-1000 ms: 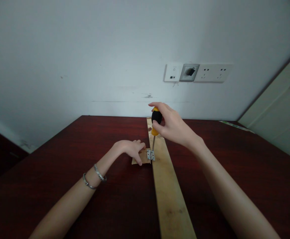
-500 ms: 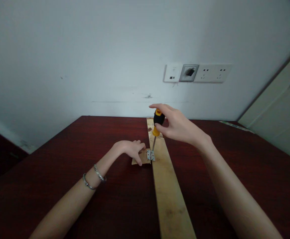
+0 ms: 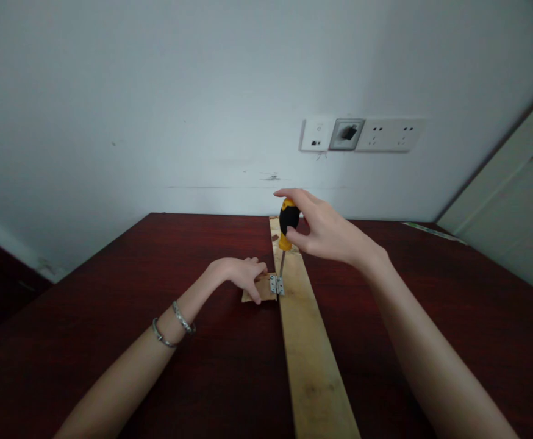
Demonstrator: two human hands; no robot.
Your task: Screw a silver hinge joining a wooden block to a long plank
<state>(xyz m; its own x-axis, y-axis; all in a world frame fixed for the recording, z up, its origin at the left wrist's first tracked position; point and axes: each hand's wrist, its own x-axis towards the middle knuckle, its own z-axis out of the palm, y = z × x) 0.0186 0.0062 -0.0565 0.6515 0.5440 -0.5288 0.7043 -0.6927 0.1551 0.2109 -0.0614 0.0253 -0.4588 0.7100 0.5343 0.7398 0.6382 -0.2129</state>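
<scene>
Hinge [image 3: 280, 285] spans block [image 3: 265, 291] and plank [image 3: 311, 344]; your left hand [image 3: 239, 272] holds the block, likely steadying it; right hand [image 3: 322, 227] grips screwdriver [image 3: 288, 219].

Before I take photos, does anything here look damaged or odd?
Dark scuffs mar the white wall above the tabletop, standing out against the pale surface. The wooden plank has a dark brown patch near its far end; whether that's damage, I can't tell.
</scene>
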